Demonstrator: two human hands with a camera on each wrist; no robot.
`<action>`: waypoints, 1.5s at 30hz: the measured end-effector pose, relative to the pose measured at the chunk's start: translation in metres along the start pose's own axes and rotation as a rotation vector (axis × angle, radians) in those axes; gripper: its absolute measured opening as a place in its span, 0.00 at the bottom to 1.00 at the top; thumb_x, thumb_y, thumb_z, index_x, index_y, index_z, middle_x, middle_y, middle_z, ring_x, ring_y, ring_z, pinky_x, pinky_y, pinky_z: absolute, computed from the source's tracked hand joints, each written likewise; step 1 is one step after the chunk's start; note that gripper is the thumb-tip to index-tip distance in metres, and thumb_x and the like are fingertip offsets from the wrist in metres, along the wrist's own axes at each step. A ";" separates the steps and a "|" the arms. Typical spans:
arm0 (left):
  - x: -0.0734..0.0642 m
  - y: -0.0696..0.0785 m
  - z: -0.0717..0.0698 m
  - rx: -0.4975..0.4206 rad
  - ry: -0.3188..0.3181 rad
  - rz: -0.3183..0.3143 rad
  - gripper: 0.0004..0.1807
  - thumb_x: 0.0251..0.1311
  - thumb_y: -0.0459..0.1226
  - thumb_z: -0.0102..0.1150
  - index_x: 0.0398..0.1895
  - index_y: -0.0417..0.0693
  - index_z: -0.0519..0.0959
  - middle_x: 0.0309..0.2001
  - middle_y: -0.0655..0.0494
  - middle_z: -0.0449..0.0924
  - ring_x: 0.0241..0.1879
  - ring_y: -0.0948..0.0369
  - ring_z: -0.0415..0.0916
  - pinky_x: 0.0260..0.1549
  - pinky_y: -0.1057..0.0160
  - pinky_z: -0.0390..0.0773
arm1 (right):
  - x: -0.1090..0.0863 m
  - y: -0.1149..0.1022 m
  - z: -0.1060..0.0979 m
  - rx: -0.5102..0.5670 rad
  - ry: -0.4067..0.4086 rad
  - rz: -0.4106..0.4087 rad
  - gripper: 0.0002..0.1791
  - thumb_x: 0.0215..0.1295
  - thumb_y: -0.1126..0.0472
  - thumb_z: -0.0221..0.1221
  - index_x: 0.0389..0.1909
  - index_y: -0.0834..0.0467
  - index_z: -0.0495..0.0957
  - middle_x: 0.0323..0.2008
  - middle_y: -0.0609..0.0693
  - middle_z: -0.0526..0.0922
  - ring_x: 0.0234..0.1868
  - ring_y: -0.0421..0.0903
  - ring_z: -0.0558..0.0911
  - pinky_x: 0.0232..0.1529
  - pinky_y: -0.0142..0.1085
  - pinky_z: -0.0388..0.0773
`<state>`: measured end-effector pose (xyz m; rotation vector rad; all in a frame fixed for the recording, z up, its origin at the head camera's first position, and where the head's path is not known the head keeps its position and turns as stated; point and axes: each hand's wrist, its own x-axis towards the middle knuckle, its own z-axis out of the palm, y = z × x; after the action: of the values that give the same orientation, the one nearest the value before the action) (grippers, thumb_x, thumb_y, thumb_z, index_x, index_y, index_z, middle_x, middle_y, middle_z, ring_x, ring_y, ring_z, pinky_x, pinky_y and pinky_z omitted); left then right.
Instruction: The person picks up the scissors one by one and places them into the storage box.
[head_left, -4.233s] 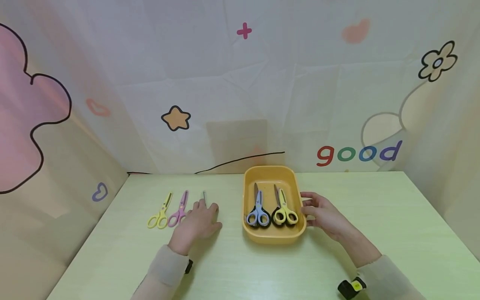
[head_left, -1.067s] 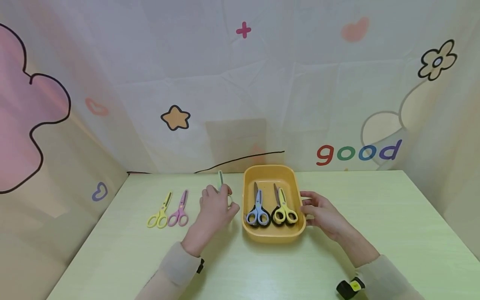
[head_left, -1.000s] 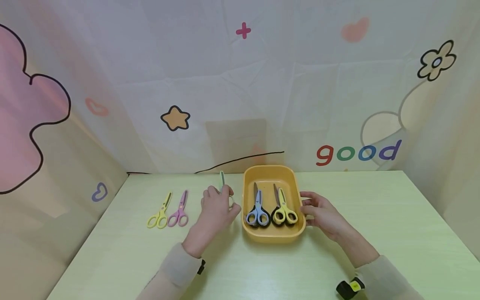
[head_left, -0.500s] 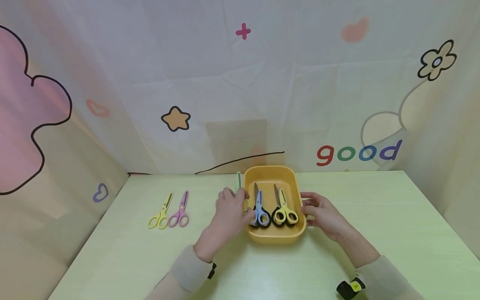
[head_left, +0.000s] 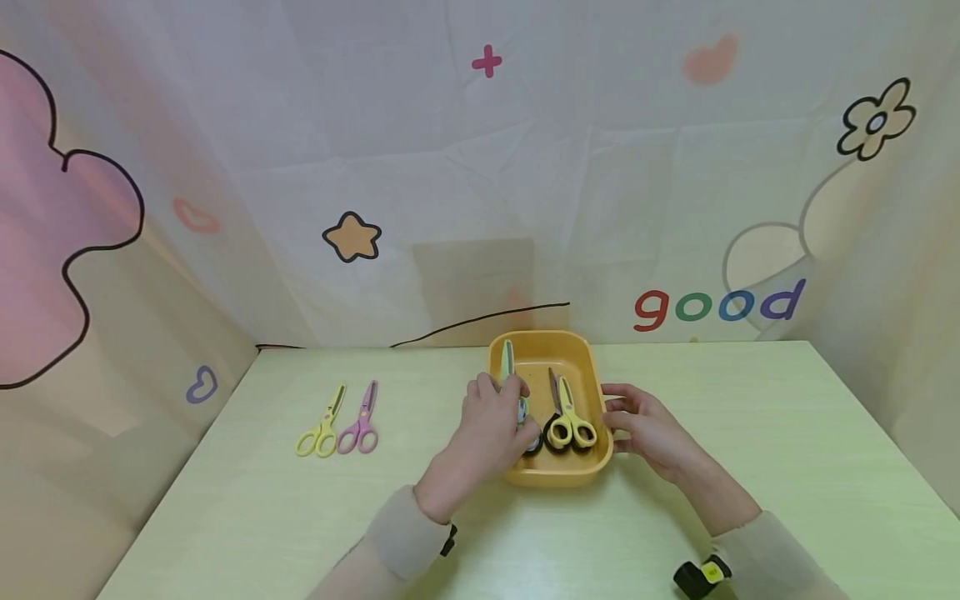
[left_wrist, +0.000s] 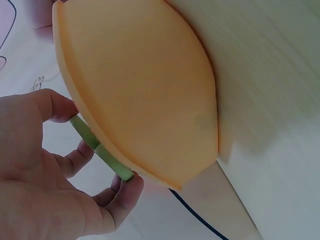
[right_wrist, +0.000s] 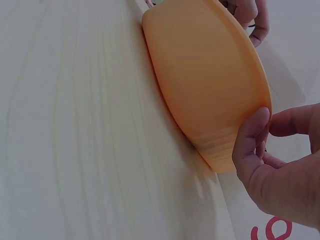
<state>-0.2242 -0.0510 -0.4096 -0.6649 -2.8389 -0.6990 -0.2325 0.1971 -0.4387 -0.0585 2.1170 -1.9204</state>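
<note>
My left hand [head_left: 487,425] pinches light green scissors [head_left: 508,358] by their handles, above the left part of a yellow-orange plastic tray [head_left: 555,479]. In the left wrist view, the green handles [left_wrist: 112,162] lie between thumb and fingertips, beside the tray's rim. My right hand [head_left: 648,433] holds the tray's right edge; in the right wrist view its thumb [right_wrist: 252,130] lies against the outer wall. Inside, yellow scissors [head_left: 567,408] lie over black-handled scissors [head_left: 553,383]. Blue scissors and another black-handled pair are mostly hidden under my left hand.
On the table's left side lie yellow scissors [head_left: 322,429] and pink scissors [head_left: 362,425], side by side. A printed cloth [head_left: 300,192] hangs behind the table. Each wrist wears a small black device, such as the right wrist's camera [head_left: 701,577].
My left hand took up the green scissors from the table, then carried them right, past the tray's left rim to above the tray. The right hand and tray stayed in place.
</note>
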 end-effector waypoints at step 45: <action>0.019 0.027 0.025 0.488 -0.349 -0.086 0.25 0.72 0.53 0.58 0.52 0.39 0.73 0.41 0.38 0.71 0.43 0.48 0.71 0.37 0.58 0.76 | 0.001 -0.001 -0.001 -0.021 -0.007 0.004 0.32 0.74 0.69 0.51 0.75 0.70 0.54 0.56 0.64 0.67 0.47 0.52 0.74 0.40 0.38 0.83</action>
<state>-0.2294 -0.0106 -0.4163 -0.6302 -3.1790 0.1293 -0.2333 0.1975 -0.4378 -0.0644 2.1308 -1.8935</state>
